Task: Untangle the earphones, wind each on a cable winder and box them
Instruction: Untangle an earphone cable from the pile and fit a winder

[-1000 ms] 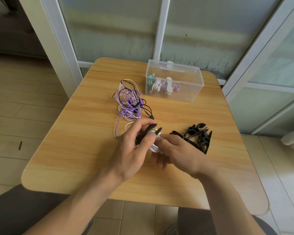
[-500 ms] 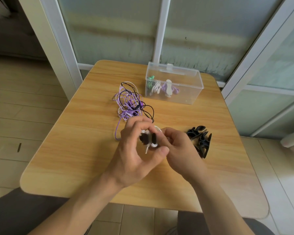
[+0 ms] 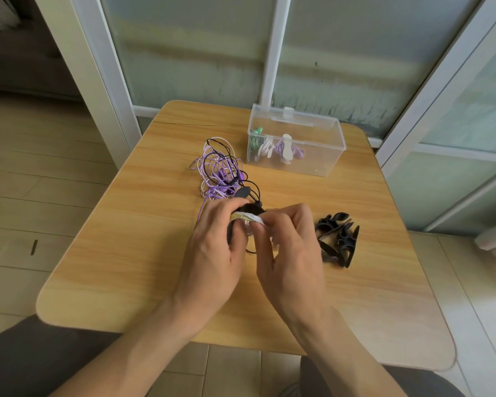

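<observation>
Over the middle of the wooden desk [image 3: 121,253], in the head view, the left hand [image 3: 212,253] has its grip closed round a black winder [image 3: 251,209] wrapped with white cable [image 3: 248,217]. The right hand [image 3: 289,245] pinches that cable just beside the left thumb. A tangle of purple, white and black earphones [image 3: 221,173] lies just beyond the hands, its black wire running to the winder. A heap of spare black winders [image 3: 338,239] sits near the right hand. At the far edge stands a clear plastic box [image 3: 321,144] with its lid open, holding wound green, white and purple earphone bundles [image 3: 275,146]. No writing or brand can be read anywhere.
</observation>
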